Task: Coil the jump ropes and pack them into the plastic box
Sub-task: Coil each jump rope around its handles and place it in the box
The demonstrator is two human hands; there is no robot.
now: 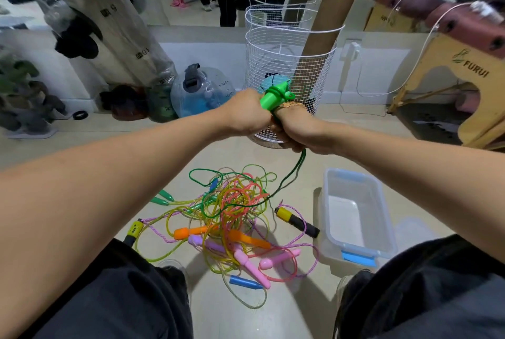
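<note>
My left hand (247,113) grips the bright green handles (274,95) of a jump rope, held up in front of me. My right hand (296,131) is closed around the dark green cord (293,172) just below them. That cord hangs down into a tangled pile of jump ropes (232,202) on the floor, with orange, pink, purple, blue, green and yellow handles. An empty clear plastic box (382,218) with blue clips stands on the floor to the right of the pile.
A white wire basket (273,65) holding cardboard tubes stands behind my hands. A water jug (202,90) and bagged items lean against the mirrored wall on the left. A wooden stool (448,71) is at the right. My knees frame the pile.
</note>
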